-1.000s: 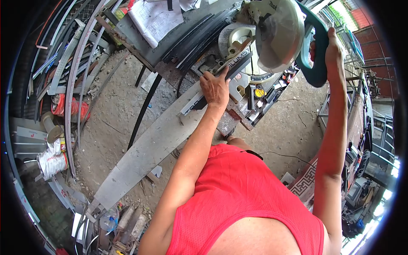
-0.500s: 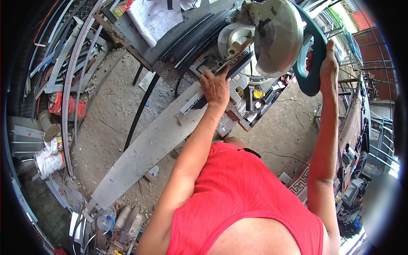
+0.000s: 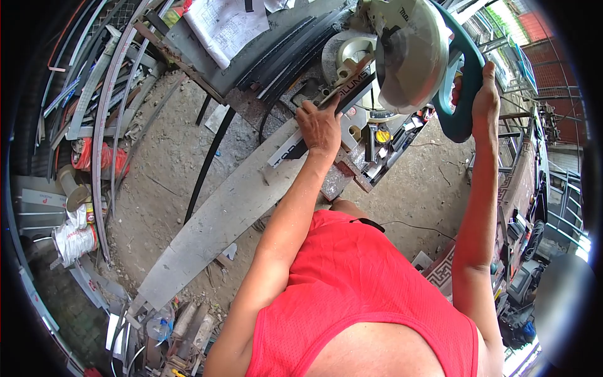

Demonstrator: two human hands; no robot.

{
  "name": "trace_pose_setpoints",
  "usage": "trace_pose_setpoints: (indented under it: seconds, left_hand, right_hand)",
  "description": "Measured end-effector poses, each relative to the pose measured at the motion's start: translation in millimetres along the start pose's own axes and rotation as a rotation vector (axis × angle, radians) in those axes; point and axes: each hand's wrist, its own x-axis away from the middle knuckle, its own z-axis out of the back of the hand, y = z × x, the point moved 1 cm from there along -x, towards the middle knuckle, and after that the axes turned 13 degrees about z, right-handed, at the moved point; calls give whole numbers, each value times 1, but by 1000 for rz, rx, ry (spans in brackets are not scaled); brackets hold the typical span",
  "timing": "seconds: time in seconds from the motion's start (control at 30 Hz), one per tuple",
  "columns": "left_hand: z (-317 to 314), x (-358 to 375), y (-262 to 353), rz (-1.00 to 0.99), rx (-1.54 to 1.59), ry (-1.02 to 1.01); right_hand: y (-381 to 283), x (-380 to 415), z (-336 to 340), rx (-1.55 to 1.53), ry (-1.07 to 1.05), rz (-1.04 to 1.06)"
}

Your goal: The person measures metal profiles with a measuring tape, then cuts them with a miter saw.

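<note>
A miter saw (image 3: 411, 53) with a clear blade guard and a teal handle (image 3: 466, 81) stands at the top. My right hand (image 3: 482, 100) is wrapped round that handle. Against the saw's fence my left hand (image 3: 320, 125) presses on a dark metal profile (image 3: 357, 93) with white lettering, its fingers bent over it. The profile's pale end (image 3: 284, 152) sticks out to the lower left, over a long grey board (image 3: 217, 213). The saw's blade is mostly hidden behind the guard.
Papers with drawings (image 3: 226, 28) lie on a metal table at the upper left, beside dark strips (image 3: 282, 56). Below the saw, a tray (image 3: 394, 154) holds tools. Metal offcuts (image 3: 94, 94) pile up at the left, and a workbench (image 3: 518, 182) runs along the right.
The view has shifted slightly. Both hands keep their places on the profile and the saw handle.
</note>
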Motion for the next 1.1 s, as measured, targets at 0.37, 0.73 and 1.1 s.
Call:
trace_pose_setpoints:
  seconds: [0.37,0.73,1.1]
  left_hand:
    - [0,-1,0,-12,18,-9]
    - [-2,-1,0,-17,-12,-6]
    - [0,1,-1,-17,88,22]
  right_hand:
    - [9,11,-2,-34,14,37]
    - [67,41,-11,-95,-4,188]
    - [-4,0,-3,41,50,185]
